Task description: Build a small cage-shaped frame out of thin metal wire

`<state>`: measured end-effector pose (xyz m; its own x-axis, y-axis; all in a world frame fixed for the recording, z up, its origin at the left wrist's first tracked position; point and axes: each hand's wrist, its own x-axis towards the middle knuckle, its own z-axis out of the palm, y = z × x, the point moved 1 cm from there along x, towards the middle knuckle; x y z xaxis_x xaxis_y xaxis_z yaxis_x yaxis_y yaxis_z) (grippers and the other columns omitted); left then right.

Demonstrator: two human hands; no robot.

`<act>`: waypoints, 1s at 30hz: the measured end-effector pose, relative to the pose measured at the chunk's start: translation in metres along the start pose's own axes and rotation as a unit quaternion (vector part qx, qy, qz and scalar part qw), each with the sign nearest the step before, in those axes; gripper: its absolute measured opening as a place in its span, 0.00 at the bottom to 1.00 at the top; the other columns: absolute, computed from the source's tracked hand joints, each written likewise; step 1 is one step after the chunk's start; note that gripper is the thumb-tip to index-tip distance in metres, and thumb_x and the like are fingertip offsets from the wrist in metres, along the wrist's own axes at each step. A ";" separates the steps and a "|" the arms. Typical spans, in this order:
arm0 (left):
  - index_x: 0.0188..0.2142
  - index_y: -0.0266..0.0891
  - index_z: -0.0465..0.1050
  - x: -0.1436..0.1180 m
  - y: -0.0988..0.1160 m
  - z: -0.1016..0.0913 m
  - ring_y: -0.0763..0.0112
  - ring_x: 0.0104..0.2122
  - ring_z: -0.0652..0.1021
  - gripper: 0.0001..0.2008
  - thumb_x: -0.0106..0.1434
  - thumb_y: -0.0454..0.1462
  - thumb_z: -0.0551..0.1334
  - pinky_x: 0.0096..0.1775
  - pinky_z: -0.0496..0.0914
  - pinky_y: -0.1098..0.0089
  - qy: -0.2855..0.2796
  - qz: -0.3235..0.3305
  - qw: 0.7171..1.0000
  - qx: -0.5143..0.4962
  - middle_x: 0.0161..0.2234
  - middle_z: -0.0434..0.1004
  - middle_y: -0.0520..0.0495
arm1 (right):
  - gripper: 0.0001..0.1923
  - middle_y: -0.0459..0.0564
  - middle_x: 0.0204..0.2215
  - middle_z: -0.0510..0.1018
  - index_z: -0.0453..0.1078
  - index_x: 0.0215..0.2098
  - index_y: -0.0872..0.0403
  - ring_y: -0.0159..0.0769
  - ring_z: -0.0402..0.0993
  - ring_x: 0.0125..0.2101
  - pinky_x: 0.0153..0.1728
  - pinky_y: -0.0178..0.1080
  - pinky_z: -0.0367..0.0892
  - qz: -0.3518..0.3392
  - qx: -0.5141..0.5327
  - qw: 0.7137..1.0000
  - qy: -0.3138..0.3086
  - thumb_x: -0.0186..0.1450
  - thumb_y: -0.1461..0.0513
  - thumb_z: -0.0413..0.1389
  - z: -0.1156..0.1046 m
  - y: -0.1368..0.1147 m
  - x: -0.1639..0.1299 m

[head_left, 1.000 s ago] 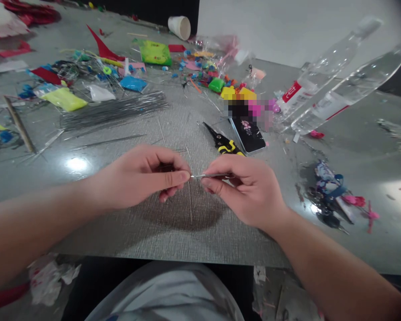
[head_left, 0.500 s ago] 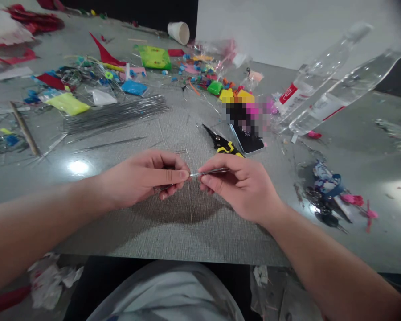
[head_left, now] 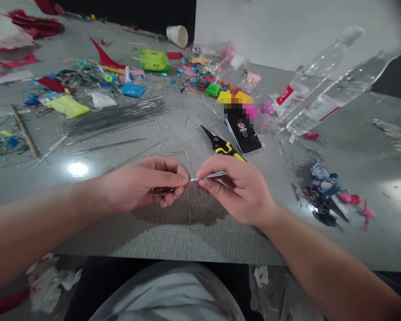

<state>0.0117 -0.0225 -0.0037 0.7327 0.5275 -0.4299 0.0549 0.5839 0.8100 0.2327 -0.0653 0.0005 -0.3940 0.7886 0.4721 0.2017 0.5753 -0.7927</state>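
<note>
I have the silvery wires (head_left: 217,174) pinched in both hands: the left hand (head_left: 150,183) grips them just left of the right hand (head_left: 240,185), their tips jutting rightward past its fingertips. Pliers (head_left: 222,145) lie farther off.

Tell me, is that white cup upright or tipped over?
Tipped over: the white cup lies on its side, its round mouth facing sideways.

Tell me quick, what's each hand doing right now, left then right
Left hand: closed, pinching silvery wires between thumb and fingers.
Right hand: closed, pinching the wires close beside the left fingertips.
</note>
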 end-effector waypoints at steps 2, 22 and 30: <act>0.31 0.39 0.76 0.002 0.000 -0.002 0.77 0.24 0.71 0.08 0.62 0.41 0.70 0.25 0.69 0.77 0.020 0.027 0.999 0.027 0.26 0.72 0.51 | 0.03 0.48 0.35 0.80 0.74 0.42 0.52 0.32 0.78 0.33 0.35 0.36 0.74 0.047 0.021 0.999 0.011 0.70 0.64 0.59 0.003 0.001 -0.001; 0.39 0.40 0.77 -0.001 0.003 0.005 0.70 0.33 0.79 0.06 0.69 0.38 0.61 0.38 0.72 0.71 0.163 0.285 0.772 0.545 0.34 0.82 0.48 | 0.11 0.46 0.30 0.80 0.70 0.39 0.53 0.32 0.79 0.28 0.26 0.34 0.76 0.265 0.221 0.929 0.133 0.67 0.54 0.63 0.025 0.009 -0.002; 0.36 0.39 0.76 0.001 0.000 0.004 0.73 0.28 0.73 0.12 0.72 0.43 0.59 0.31 0.66 0.72 0.163 0.225 0.803 0.527 0.29 0.76 0.51 | 0.13 0.44 0.28 0.78 0.72 0.39 0.54 0.30 0.77 0.27 0.26 0.34 0.75 0.258 0.199 0.939 0.108 0.67 0.53 0.64 0.022 0.013 -0.004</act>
<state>0.0155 -0.0241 -0.0022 0.6317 0.7730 0.0584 0.5038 -0.4666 0.7270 0.2170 -0.0657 -0.0207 -0.1356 0.9906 0.0188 -0.0523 0.0118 -0.9986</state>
